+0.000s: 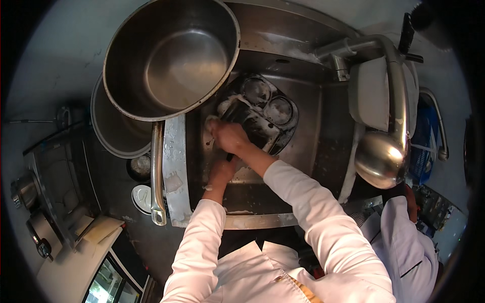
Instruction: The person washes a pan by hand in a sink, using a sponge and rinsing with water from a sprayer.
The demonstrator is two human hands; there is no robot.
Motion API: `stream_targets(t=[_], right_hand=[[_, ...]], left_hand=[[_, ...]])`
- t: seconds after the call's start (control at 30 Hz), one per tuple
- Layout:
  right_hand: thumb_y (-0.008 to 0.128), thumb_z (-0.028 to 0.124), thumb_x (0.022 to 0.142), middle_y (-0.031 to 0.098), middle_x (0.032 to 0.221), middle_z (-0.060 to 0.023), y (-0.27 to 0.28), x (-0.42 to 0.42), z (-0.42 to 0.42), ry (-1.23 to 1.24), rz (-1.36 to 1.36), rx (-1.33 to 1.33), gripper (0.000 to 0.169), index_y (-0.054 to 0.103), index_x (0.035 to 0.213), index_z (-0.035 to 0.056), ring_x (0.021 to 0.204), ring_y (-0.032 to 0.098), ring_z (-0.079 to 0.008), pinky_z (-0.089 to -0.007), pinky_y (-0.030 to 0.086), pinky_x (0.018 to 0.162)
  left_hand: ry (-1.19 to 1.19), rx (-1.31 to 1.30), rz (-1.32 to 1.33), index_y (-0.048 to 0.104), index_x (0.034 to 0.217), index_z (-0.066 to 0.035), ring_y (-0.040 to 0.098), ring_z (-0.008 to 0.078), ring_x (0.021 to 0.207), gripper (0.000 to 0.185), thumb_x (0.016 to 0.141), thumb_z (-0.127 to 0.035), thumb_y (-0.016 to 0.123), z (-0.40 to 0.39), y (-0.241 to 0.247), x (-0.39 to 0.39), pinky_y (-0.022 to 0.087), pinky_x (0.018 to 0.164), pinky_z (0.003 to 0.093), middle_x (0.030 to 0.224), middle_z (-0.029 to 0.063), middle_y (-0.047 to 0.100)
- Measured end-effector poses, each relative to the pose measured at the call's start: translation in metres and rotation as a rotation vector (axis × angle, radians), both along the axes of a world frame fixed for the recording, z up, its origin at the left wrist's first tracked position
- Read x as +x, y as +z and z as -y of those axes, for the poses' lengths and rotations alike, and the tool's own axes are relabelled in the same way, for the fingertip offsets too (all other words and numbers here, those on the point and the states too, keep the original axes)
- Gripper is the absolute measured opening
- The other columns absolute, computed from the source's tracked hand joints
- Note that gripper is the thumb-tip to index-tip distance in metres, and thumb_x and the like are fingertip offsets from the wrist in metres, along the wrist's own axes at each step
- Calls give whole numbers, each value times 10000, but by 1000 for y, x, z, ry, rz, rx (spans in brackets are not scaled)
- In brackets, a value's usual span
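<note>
Before me is a stainless steel sink (303, 151). A dark pan with round cups (282, 110), streaked with suds, lies on its bottom. Across it rests a dark rectangular pan (252, 123), also soapy, with a black handle toward me. My left hand (221, 172) is closed around that handle at the near left of the pan. My right hand (229, 136) crosses over the left one and presses a pale, foamy scrubbing pad or cloth (211, 123) at the rectangular pan's left side; my fingers partly hide it.
A large steel saucepan (185, 64) overhangs the sink's left rim, its long handle pointing toward me. Another large bowl or pot (113, 125) sits beneath it. A curved faucet (396, 87) and a ladle-like steel bowl (379, 159) stand at right. A co-worker in white (405, 246) is at lower right.
</note>
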State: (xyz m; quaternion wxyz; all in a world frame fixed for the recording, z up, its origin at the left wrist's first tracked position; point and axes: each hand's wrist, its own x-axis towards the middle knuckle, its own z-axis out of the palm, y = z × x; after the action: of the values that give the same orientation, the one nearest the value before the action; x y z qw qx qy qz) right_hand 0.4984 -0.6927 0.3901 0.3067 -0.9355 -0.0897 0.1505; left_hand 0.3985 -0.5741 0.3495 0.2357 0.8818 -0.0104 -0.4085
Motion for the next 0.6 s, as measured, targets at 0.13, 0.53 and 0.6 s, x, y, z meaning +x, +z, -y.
stream_targets(t=[0.13,0.53,0.6], right_hand=[[497,177,927,720,869,-164,-47,62,19,-126,96,-341,246,621,1101,55,769,708,-351,-458,571,638],[521,194,947,685,914,-260,-53,-17,60,-93,-91,-201,239,559,1149,71,828,678,-425,-544,531,723],[559,180,923,687,953,-249,-22,-71,61,-140,-215,-141,243,562,1143,77,846,675,-421,-538,527,743]], left_hand=[[45,-12,-44,736,937,26,653,444,1021,828,932,-729,398,0,0,-1,523,874,488,962,325,671],[43,101,-143,740,880,35,673,439,982,881,900,-778,399,16,23,10,522,871,492,924,299,693],[17,97,-122,742,888,34,673,439,981,894,899,-785,383,16,36,16,518,879,489,926,292,696]])
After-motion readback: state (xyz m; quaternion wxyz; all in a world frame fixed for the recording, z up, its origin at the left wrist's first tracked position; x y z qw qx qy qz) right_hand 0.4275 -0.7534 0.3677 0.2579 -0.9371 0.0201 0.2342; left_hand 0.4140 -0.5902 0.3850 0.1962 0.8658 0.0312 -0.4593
